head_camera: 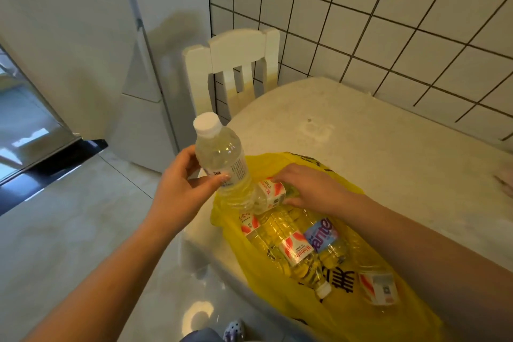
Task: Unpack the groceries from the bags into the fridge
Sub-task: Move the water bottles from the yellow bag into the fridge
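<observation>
While left hand (180,183) pinches a clear water bottle (222,158) aloft, right hand (308,189) curls round a red-labelled bottle (270,193) in the yellow bag (277,300). Risk — bag overhangs the table (388,147) edge; tugging could spill remaining bottles

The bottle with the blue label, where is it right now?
In the head view, the blue-label bottle lies inside the yellow bag on the table, right of a red-label bottle and just below the right hand.

left hand (181,183) raised, fingers and thumb curled in a grip; right hand (308,187) lower, palm down, fingers curled
</observation>
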`<action>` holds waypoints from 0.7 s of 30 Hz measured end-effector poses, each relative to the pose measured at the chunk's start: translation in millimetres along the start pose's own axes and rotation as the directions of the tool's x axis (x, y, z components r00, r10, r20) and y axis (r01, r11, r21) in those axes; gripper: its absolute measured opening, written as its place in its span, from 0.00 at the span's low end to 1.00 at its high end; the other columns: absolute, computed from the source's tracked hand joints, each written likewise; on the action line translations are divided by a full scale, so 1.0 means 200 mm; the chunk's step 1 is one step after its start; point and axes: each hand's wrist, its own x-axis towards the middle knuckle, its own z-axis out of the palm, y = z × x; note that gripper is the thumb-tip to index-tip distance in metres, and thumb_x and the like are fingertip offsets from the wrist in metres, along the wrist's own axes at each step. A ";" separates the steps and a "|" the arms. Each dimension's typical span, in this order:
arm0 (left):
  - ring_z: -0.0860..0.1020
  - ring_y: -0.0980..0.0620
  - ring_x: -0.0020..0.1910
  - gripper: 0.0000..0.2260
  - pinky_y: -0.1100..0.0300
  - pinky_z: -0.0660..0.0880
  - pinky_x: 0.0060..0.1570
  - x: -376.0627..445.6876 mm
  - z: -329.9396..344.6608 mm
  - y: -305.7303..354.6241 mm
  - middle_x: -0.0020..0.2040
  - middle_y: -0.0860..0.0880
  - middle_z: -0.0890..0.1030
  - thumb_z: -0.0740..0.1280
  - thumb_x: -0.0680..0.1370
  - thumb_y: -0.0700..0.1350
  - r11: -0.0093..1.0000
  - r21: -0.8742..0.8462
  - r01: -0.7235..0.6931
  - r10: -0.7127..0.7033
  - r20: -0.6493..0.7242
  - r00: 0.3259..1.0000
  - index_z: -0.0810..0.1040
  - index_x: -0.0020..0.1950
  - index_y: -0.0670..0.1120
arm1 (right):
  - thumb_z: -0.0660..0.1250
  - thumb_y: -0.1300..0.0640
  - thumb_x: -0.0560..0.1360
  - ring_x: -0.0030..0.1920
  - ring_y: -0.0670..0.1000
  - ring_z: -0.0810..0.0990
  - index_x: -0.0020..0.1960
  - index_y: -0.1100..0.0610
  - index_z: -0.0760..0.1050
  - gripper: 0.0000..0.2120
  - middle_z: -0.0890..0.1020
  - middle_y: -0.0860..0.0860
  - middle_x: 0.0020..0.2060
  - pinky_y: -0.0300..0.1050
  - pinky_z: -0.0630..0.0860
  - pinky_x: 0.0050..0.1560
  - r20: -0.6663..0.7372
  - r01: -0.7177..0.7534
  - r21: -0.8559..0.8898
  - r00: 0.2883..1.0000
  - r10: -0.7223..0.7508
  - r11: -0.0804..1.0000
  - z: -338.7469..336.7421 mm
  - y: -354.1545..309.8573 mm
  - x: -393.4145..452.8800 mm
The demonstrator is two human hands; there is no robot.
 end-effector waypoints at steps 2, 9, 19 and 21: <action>0.75 0.65 0.51 0.22 0.76 0.74 0.42 0.00 -0.02 -0.01 0.52 0.63 0.75 0.69 0.66 0.52 1.000 0.023 0.018 -0.018 -0.005 1.000 0.69 0.58 0.55 | 0.68 0.50 0.74 0.64 0.51 0.69 0.68 0.50 0.68 0.24 0.71 0.49 0.64 0.48 0.73 0.57 0.028 0.042 -0.089 0.999 -0.039 0.995 0.03 0.00 0.04; 0.75 0.62 0.53 0.22 0.70 0.73 0.47 0.02 -0.08 -0.05 0.51 0.63 0.74 0.68 0.66 0.53 0.996 0.081 0.049 -0.049 -0.010 0.999 0.69 0.59 0.54 | 0.68 0.49 0.73 0.65 0.54 0.68 0.72 0.51 0.62 0.31 0.68 0.51 0.67 0.50 0.71 0.59 0.063 0.125 -0.201 0.991 -0.115 0.972 0.10 -0.02 0.16; 0.77 0.58 0.55 0.21 0.61 0.76 0.51 0.00 -0.12 -0.07 0.54 0.60 0.77 0.67 0.66 0.54 0.994 -0.008 0.111 -0.111 -0.107 0.988 0.71 0.57 0.55 | 0.73 0.49 0.68 0.63 0.55 0.72 0.71 0.53 0.63 0.35 0.73 0.52 0.65 0.52 0.71 0.60 0.014 0.171 -0.223 0.985 -0.172 0.960 0.14 -0.04 0.15; 0.78 0.55 0.56 0.20 0.54 0.76 0.55 -0.01 -0.14 -0.03 0.55 0.56 0.79 0.67 0.65 0.54 0.992 -0.054 0.111 -0.117 -0.122 0.986 0.71 0.56 0.57 | 0.74 0.50 0.67 0.61 0.56 0.74 0.69 0.53 0.67 0.34 0.75 0.52 0.63 0.52 0.74 0.56 -0.028 0.191 -0.137 0.980 -0.197 0.972 0.12 -0.03 0.07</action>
